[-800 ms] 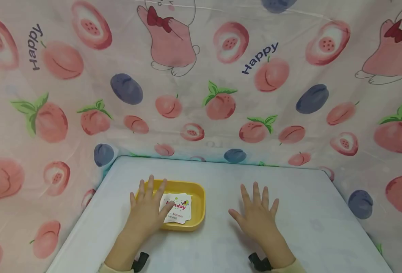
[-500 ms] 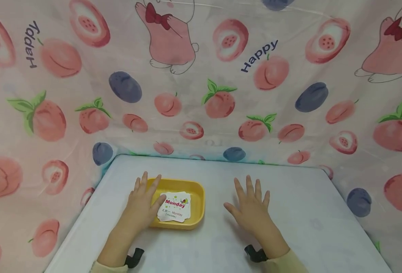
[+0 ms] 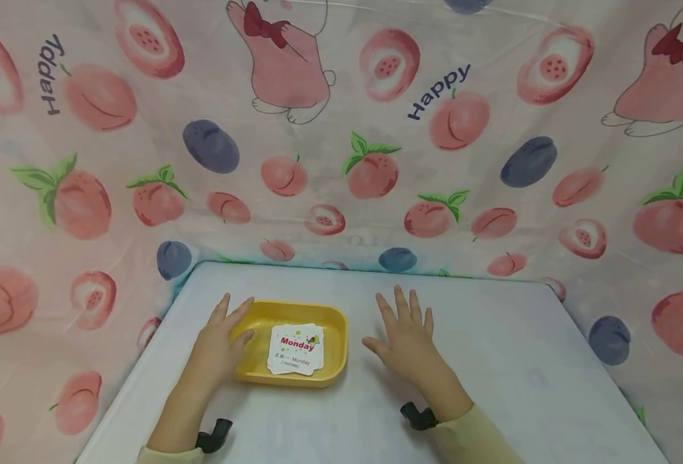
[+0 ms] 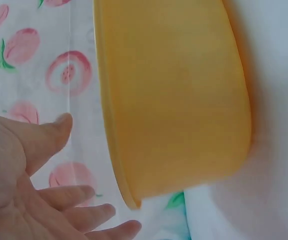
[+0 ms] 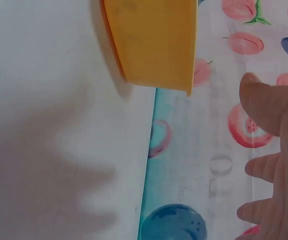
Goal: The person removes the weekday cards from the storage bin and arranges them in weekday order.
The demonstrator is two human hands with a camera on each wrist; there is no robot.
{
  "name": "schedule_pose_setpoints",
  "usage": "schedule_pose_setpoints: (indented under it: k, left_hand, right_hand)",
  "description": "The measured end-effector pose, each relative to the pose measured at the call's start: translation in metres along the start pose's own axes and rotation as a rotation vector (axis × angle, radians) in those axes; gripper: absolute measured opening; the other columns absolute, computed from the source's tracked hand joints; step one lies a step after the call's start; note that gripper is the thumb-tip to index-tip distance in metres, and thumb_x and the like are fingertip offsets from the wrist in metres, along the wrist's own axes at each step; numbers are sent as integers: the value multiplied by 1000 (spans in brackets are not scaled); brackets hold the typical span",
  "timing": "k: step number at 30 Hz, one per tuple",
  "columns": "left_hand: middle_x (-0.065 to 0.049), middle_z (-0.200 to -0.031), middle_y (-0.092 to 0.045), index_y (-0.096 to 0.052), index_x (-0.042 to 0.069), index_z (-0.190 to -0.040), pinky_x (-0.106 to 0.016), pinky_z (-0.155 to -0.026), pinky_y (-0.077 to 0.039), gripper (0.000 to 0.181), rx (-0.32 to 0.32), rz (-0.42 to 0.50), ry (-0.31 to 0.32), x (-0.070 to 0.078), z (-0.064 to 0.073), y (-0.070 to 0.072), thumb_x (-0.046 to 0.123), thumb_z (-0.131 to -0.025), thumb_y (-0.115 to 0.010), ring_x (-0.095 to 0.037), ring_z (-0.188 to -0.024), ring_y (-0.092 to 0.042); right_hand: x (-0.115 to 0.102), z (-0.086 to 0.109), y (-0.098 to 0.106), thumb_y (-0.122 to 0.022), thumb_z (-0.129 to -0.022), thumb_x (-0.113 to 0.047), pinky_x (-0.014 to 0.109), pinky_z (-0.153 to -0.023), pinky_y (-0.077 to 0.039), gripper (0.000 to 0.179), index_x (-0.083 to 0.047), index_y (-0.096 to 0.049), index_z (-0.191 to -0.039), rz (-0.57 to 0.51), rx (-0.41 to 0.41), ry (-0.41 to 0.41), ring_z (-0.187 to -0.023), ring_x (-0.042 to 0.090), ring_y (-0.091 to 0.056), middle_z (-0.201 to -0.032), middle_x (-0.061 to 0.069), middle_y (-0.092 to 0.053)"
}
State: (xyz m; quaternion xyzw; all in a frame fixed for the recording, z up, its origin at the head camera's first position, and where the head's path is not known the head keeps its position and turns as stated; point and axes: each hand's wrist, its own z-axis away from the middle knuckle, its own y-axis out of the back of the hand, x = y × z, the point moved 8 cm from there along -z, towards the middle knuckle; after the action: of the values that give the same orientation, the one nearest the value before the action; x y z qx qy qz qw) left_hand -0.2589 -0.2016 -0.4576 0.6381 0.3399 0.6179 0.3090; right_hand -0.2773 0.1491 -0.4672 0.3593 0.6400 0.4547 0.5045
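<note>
A yellow tray stands on the white table, left of the middle. In it lies a small stack of white cards, the top one printed "Monday". My left hand is at the tray's left side, fingers spread, its thumb and forefinger overlapping the rim in the head view. In the left wrist view, that hand's fingers hold nothing beside the tray's wall. To the right of the tray, my right hand hovers with fingers extended, its shadow falling on the table. Nothing is in its grasp.
The white table runs back to a hanging cloth printed with peaches and rabbits, which also drapes at both sides. Each wrist carries a black strap piece, such as the left one.
My left hand has moved left, uncovering the cards and most of the tray. My right hand has shifted left, closer to the tray. The tray and cards stay in place.
</note>
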Motion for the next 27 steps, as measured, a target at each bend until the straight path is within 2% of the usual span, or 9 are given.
schedule_pose_setpoints:
  k: [3,7,13,18,20,23,25,27]
  left_hand:
    - [-24,-178,-20,-47,28,-164,-76,-121,-30,64,10,42,31,-10,-1,6,17,-105,-69,-59,-157,-27]
    - [-21,-177,-26,-52,27,-161,-76,-123,-27,60,6,111,87,-23,-1,11,14,-105,-68,-57,-159,-27]
    - [-21,-172,-37,-58,22,-156,-69,-118,-41,52,16,177,101,-36,1,17,14,-105,-67,-55,-155,-37]
    - [-22,-168,-43,-60,18,-154,-75,-122,-29,51,-2,199,124,-48,0,19,14,-104,-69,-55,-157,-33]
    - [-23,-165,-47,-62,17,-153,-74,-122,-32,50,-8,218,146,-53,0,19,13,-104,-69,-54,-155,-37]
    - [-27,-154,-58,-65,16,-150,-66,-115,-47,48,-1,249,184,-57,1,18,12,-103,-69,-51,-146,-50]
    - [-29,-144,-65,-67,15,-147,-52,-103,-60,46,6,274,207,-60,2,17,10,-102,-70,-47,-132,-62]
    - [-30,-133,-70,-69,14,-145,-37,-89,-64,45,11,296,217,-62,1,17,8,-101,-71,-40,-116,-72]
  right_hand:
    - [-7,-4,-1,-75,-96,-59,83,-124,-6,98,-21,-26,-172,-3,-5,24,-167,51,3,-181,19,-6]
    - [-13,-9,-3,-77,-94,-58,83,-125,-8,99,-21,-29,-172,8,-18,39,-167,49,1,-182,17,-6]
    - [-26,-16,-5,-79,-93,-56,80,-126,-15,95,-18,-36,-168,33,-7,56,-167,47,-9,-181,16,-12]
    - [-42,-23,-9,-81,-92,-53,76,-128,-19,92,-18,-40,-166,38,-6,81,-165,45,-15,-180,16,-18]
    - [-49,-26,-10,-82,-91,-53,74,-128,-21,91,-18,-41,-165,37,-6,90,-164,44,-18,-179,15,-20]
    - [-59,-28,-14,-85,-89,-51,72,-128,-23,91,-19,-44,-164,23,-9,99,-162,43,-23,-177,15,-23]
    - [-65,-30,-16,-87,-88,-50,71,-127,-25,90,-19,-46,-162,19,-9,107,-160,42,-25,-176,14,-26]
    - [-72,-31,-18,-88,-87,-49,70,-127,-27,90,-20,-47,-161,5,-12,119,-159,41,-27,-174,14,-28]
